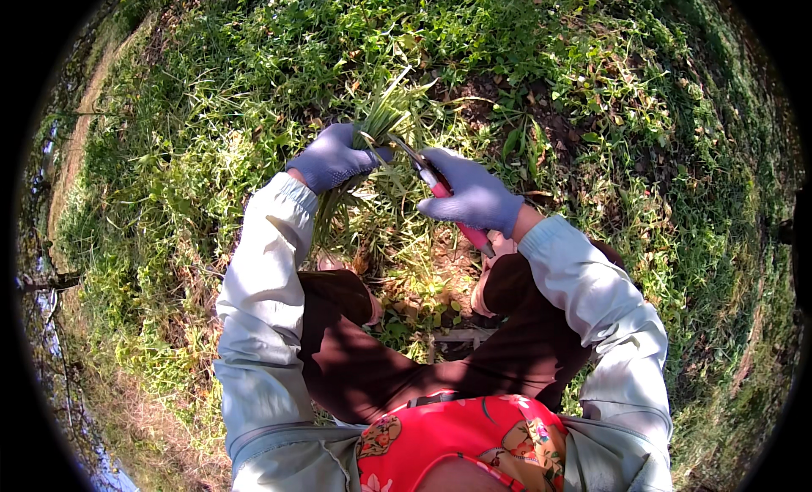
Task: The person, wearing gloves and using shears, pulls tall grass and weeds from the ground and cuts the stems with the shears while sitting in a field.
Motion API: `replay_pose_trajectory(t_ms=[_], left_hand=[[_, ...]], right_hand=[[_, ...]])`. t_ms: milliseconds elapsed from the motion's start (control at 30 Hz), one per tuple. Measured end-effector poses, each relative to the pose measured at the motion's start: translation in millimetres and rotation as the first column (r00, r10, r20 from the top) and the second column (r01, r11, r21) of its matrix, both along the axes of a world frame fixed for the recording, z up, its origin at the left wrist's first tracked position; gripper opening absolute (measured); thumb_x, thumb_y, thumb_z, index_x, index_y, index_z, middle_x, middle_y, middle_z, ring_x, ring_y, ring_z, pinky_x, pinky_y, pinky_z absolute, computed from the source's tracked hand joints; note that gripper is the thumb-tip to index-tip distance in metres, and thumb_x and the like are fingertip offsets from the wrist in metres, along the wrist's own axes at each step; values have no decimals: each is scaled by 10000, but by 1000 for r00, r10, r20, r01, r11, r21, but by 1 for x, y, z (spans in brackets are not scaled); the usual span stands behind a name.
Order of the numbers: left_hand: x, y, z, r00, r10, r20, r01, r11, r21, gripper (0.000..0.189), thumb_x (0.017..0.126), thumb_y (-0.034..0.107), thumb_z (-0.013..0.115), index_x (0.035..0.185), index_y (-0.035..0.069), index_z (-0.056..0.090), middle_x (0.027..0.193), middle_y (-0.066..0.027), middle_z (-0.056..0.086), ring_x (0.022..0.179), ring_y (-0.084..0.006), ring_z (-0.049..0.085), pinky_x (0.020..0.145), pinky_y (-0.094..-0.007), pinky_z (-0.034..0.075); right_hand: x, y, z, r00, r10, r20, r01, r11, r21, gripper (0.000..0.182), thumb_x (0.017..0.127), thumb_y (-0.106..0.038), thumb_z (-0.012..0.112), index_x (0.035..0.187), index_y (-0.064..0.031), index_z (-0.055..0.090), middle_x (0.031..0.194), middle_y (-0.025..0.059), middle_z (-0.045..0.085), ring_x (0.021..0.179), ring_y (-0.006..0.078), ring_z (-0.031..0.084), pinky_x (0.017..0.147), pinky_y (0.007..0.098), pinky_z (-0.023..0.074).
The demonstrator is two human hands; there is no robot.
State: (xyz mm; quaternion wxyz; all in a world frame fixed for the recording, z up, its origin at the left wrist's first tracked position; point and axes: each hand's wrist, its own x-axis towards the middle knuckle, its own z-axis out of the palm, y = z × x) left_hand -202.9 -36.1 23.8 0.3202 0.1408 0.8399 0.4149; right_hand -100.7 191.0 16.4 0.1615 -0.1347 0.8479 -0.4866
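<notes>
My left hand point(336, 157), in a grey-purple knit glove, is closed around a bundle of long green grass blades point(382, 115). The blades fan out above the fist, and more hang below it. In my right hand point(476, 191), gloved alike, is a pair of pruning shears point(438, 186) with pinkish-red handles. Their metal blades point up and left, close to the grass just right of my left fist. Whether the blades touch the grass cannot be told. My right palm and fingers hide part of the handles.
Low weeds and grass point(209, 143) surround me. Bare dark soil with dry leaves point(558, 127) shows ahead to the right. My pink shoes point(482, 295) stand on the ground below my hands, with cut-looking grass between them. A low frame point(460, 335) shows between my legs.
</notes>
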Motion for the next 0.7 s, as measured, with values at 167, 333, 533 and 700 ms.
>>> replay_pose_trajectory(t_ms=[167,333,533,700], left_hand=[[0,1,-9,992,-126,-6,124,987,-97,386,780,233,731,1089,14,659,847,-97,689,758,-146,595,716,-323,480],[0,0,-25,985,-171,1,170,978,-119,322,770,255,701,970,4,666,789,-100,676,700,-170,597,682,-341,474],[2,4,-24,985,-164,-54,150,966,-210,319,752,263,713,944,12,666,779,-105,676,704,-192,617,700,-342,485],[6,6,-16,994,-80,-75,70,989,-134,327,740,281,734,920,18,663,780,-94,679,721,-166,625,699,-342,494]], right_hand=[[0,-2,5,1000,-4,16,4,1000,14,605,746,-310,702,1234,-23,487,944,140,556,851,255,563,796,366,452],[1,-3,5,1000,-10,7,10,999,46,616,745,-320,700,1243,-23,491,909,139,564,813,266,574,774,374,458],[4,-6,4,998,-66,-12,66,997,32,384,738,-319,692,954,-47,529,812,159,587,767,343,612,713,429,462],[6,-6,2,994,-110,-20,111,994,10,414,765,-290,684,1043,-33,517,775,136,572,695,300,576,683,406,460]])
